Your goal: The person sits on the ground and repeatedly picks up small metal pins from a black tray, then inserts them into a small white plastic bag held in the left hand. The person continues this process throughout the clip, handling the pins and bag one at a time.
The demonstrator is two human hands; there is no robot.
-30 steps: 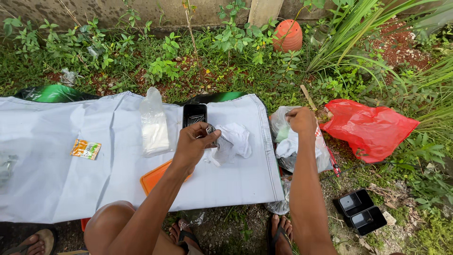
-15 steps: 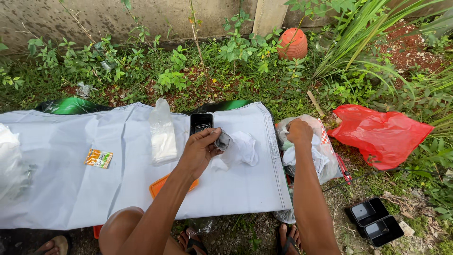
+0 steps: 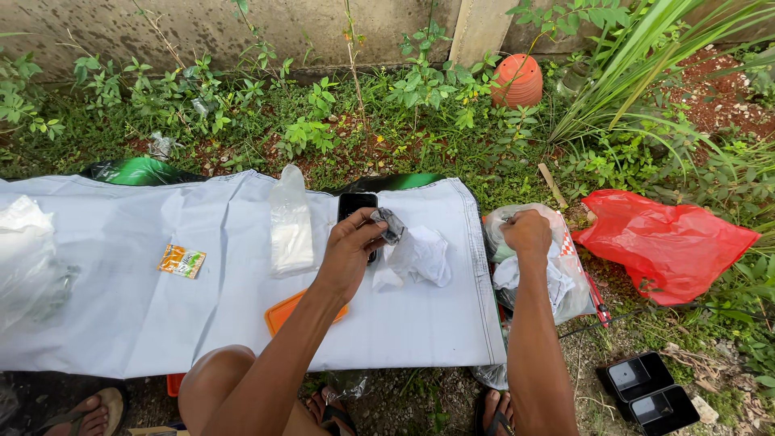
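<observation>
Fingers of the left hand (image 3: 349,252) are closed around a small dark crumpled wrapper (image 3: 391,224), held just above the white sheet (image 3: 121,315), beside a black phone (image 3: 356,205) and a white crumpled paper (image 3: 420,257). The right hand (image 3: 526,236) is closed like a fist on the clear plastic bag (image 3: 557,282) at the edge of the sheet. A red bag (image 3: 670,246) lies on the grass near it.

Daylit outdoor spot: stained concrete wall (image 3: 202,28), weedy ground (image 3: 387,121), an overturned terracotta pot (image 3: 518,78) by tall grass (image 3: 646,64)
</observation>
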